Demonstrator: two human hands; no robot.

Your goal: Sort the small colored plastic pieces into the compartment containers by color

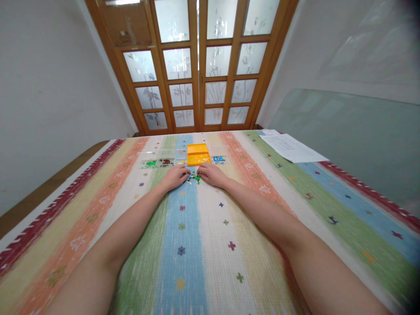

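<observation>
My left hand (pixel 176 176) rests over the table with its fingers curled together at the left of a small cluster of green, white and dark pieces (pixel 196 178). From the right, my right hand (pixel 212 174) reaches to the same cluster, its fingers also bent and drawn together. Whatever the fingertips pinch is too small to make out. Just beyond the hands stands an open orange-yellow box (pixel 198 148) with small pale pieces in its near half. A clear compartment tray (pixel 156 162) beside it holds green pieces (pixel 151 163) and dark brown pieces (pixel 166 162).
Small blue pieces (pixel 218 159) lie right of the box. A striped, patterned cloth (pixel 183 271) covers the table. White paper sheets (pixel 293 148) lie at the far right. Behind the table are wooden double doors (pixel 198 65) with frosted panes; a glass panel (pixel 354 144) leans at right.
</observation>
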